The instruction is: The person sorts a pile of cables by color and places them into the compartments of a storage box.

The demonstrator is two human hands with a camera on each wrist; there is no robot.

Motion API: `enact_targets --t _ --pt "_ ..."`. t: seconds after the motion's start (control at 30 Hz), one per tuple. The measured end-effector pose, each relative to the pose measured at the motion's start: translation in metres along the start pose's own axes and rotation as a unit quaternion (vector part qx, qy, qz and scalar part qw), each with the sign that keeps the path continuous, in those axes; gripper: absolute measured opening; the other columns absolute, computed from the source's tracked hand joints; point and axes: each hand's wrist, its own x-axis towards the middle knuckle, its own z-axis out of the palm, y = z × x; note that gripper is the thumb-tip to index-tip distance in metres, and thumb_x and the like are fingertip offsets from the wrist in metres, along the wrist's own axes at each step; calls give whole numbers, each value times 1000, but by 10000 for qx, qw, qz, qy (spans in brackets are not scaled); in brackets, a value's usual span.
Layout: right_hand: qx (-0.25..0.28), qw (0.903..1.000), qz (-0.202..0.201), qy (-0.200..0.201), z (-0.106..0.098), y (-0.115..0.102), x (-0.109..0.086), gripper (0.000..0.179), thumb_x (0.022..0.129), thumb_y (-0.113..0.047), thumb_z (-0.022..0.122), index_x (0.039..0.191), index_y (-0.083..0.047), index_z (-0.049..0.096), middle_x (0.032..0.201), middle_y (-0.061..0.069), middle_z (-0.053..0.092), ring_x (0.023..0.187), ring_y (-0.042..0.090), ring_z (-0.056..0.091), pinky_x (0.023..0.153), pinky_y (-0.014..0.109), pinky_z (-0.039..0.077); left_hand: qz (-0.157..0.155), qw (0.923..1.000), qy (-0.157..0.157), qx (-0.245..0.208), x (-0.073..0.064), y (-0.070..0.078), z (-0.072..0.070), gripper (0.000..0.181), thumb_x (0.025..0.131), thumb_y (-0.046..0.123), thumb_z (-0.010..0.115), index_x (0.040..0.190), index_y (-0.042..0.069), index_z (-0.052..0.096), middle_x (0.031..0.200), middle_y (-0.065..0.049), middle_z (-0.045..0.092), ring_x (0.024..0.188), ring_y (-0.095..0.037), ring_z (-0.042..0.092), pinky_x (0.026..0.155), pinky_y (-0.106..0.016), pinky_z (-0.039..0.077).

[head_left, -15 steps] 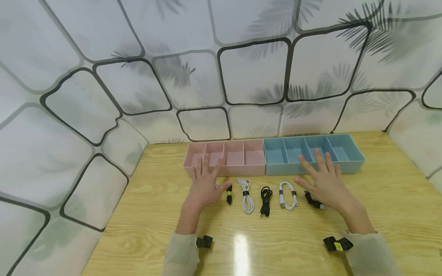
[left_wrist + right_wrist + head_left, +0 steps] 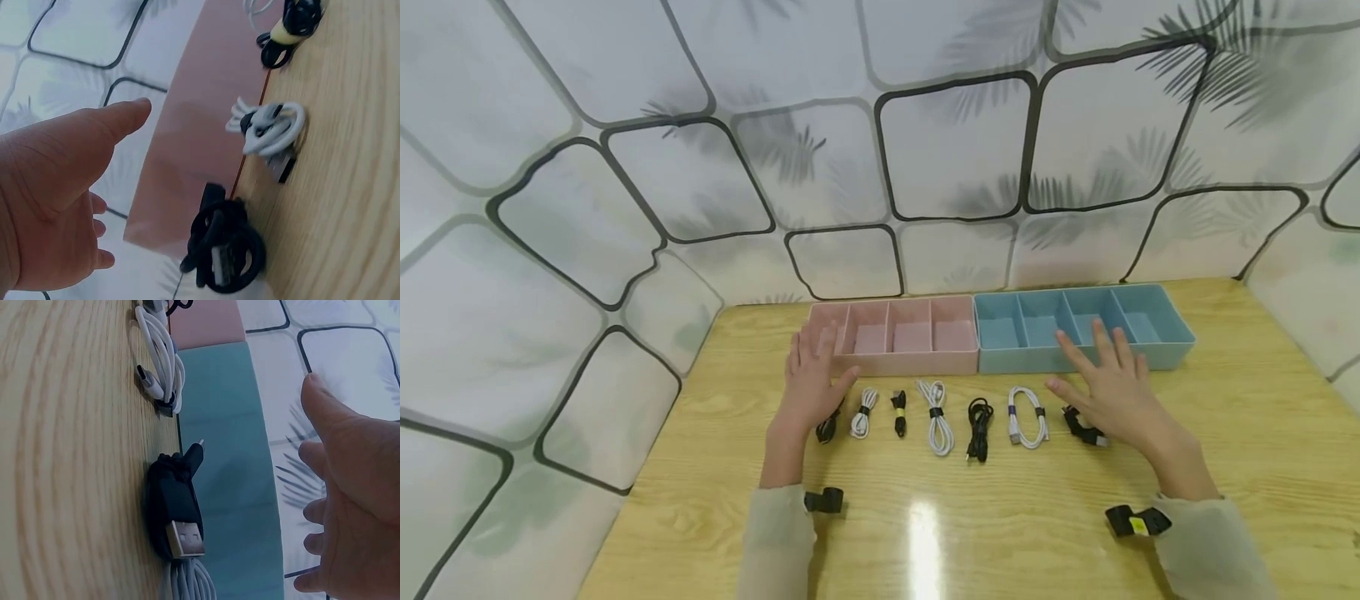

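Note:
My left hand (image 2: 808,379) hovers, fingers spread, at the left end of the pink divided box (image 2: 913,364), holding nothing. Partly hidden beneath it lies a coiled black cable (image 2: 827,427); the left wrist view shows that black cable (image 2: 247,275) with its USB plug. Beside it are a bundled white cable (image 2: 863,412) and a small black cable with a yellow band (image 2: 899,413). My right hand (image 2: 1112,396), also spread and holding nothing, is over the front of the blue divided box (image 2: 1045,361). Near its thumb lies a black USB cable (image 2: 1082,428).
Between the hands lie a white cable (image 2: 938,429), a black cable (image 2: 979,429) and a looped white cable (image 2: 1028,442) on the wooden table (image 2: 700,517). A grey cable (image 2: 190,581) shows only in the right wrist view. A patterned wall covering (image 2: 955,158) stands behind the boxes.
My left hand has moved left, uncovering the bundled white cable and part of the black cable beside it. The right hand has barely shifted. The cables and boxes stay in place.

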Motion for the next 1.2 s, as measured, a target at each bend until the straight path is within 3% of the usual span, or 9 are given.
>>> enact_targets --t 0.23,0.37,0.57,0.8,0.9,1.07,1.2 --pt "-85 9999 114 58 -7 6 -3 79 101 -58 40 161 -19 7 159 33 -13 141 59 -13 102 81 0 -148 9923 -15 -1228 7 -12 -8 78 102 35 55 161 19 8 159 -32 -4 144 -56 2 106 -73 24" --pt "-62 9998 171 61 -10 9 -4 78 102 -58 40 161 -18 7 159 32 -15 141 59 -13 102 81 -1 -211 9861 -104 -1647 11 -17 -7 75 102 36 53 161 20 10 159 -32 1 145 -53 10 109 -70 24" --pt "-35 9997 233 19 -7 13 -7 78 102 -58 39 161 -19 6 159 33 -13 141 60 -14 102 81 -2 -239 9819 -1 -1878 14 -32 -1 74 102 32 56 160 13 14 158 -28 18 145 -45 23 115 -60 23" --pt "103 9995 233 178 -15 17 -12 77 103 -56 38 161 -18 6 158 33 -15 141 60 -13 101 81 1 -684 9663 -83 -2481 12 -36 -3 69 104 26 52 160 9 14 159 -22 26 137 -43 40 108 -56 37" --pt "109 9993 236 260 -19 19 -13 77 103 -55 39 161 -17 6 158 35 -13 140 61 -12 101 81 3 -888 9634 -10 -2531 11 -36 -2 67 104 24 51 159 9 17 156 -23 32 134 -43 44 105 -54 41" --pt "205 9980 202 570 -22 22 -11 77 102 -53 45 161 -16 11 158 37 -4 140 64 -4 99 83 8 -1062 9619 193 -2512 6 -38 0 62 103 20 51 157 6 24 150 -26 39 131 -43 46 104 -53 41" --pt "360 9947 90 964 -24 25 -8 74 101 -45 54 157 -8 24 151 43 13 135 67 12 96 83 18 -1043 9605 207 -2570 6 -40 0 59 104 20 50 156 7 25 151 -25 38 133 -42 44 105 -54 40"
